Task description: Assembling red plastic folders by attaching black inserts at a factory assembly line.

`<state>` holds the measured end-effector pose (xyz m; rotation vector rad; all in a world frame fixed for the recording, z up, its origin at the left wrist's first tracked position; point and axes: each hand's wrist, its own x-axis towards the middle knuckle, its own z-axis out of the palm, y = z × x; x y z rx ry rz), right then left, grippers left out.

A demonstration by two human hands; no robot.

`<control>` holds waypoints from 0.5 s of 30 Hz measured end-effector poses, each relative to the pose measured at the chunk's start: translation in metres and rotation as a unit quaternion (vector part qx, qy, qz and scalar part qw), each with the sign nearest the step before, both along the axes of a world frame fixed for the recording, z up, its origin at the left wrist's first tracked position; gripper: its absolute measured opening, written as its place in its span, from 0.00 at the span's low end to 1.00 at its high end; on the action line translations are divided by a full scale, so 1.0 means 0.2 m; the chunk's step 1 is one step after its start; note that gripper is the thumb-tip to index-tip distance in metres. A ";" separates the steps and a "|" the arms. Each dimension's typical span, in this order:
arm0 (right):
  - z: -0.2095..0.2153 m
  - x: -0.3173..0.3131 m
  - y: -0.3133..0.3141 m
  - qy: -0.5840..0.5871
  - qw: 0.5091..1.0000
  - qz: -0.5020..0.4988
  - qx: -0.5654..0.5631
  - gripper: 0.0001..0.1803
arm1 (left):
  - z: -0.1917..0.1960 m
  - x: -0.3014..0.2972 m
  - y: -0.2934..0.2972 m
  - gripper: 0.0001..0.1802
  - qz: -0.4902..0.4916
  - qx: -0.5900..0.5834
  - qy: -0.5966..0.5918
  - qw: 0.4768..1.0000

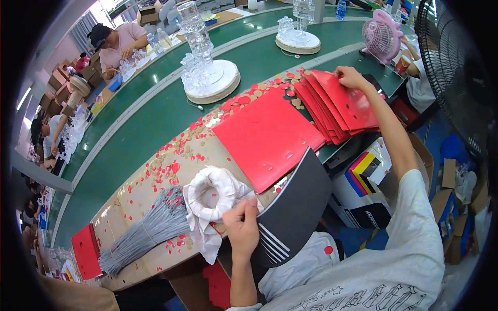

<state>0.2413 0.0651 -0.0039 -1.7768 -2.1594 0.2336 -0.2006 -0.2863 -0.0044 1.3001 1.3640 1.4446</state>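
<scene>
My left hand [241,231] is closed on the left edge of a dark grey, bent sheet [303,199] with white stripes at its lower end. Over at the far right, my right hand [350,78] pinches the upper edge of a red sheet [345,101] on a fanned stack of red sheets [319,111]. Between the hands, a flat red square piece [267,137] lies on the brown-covered work surface [215,150], its near corner beside the grey sheet. Right by my left hand sits a ring-shaped roll of white cloth-like strip [193,212].
A bundle of thin grey strands [148,230] and a red stack [85,251] lie at left. Red and tan discs [174,160] are scattered around. Clear assemblies stand on white round bases [220,80] on the green conveyor [135,122]. A black fan [456,67] borders the right.
</scene>
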 end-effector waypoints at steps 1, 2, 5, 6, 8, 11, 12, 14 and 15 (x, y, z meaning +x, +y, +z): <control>-0.01 0.03 0.02 -0.003 1.000 0.000 -0.004 0.14 | 0.00 -0.01 0.01 0.20 0.002 -0.010 -0.016 1.000; -0.02 0.06 0.03 0.016 1.000 -0.009 0.009 0.14 | 0.02 -0.01 0.01 0.21 0.003 -0.030 -0.028 0.999; -0.01 0.03 0.06 0.023 1.000 -0.011 0.009 0.15 | 0.02 -0.02 0.03 0.22 0.011 -0.039 -0.049 0.998; 0.00 0.00 0.06 0.044 0.998 -0.024 -0.029 0.15 | 0.02 -0.03 0.04 0.23 0.024 -0.040 -0.056 0.997; 0.01 -0.05 0.06 0.063 0.993 -0.042 -0.089 0.15 | 0.03 -0.03 0.03 0.23 0.038 -0.042 -0.071 0.996; 0.03 -0.06 0.04 0.028 0.996 -0.075 -0.027 0.19 | 0.04 -0.03 0.04 0.24 0.033 -0.036 -0.082 0.995; 0.02 -0.06 0.02 0.025 0.996 -0.078 -0.030 0.19 | 0.03 -0.02 0.04 0.24 0.031 -0.039 -0.085 0.995; 0.01 -0.09 -0.01 -0.018 0.993 -0.049 0.105 0.20 | 0.02 -0.02 0.04 0.24 0.037 -0.037 -0.091 0.994; 0.03 -0.07 -0.04 -0.021 0.993 -0.050 0.103 0.20 | 0.03 -0.01 0.05 0.24 0.036 -0.040 -0.094 0.994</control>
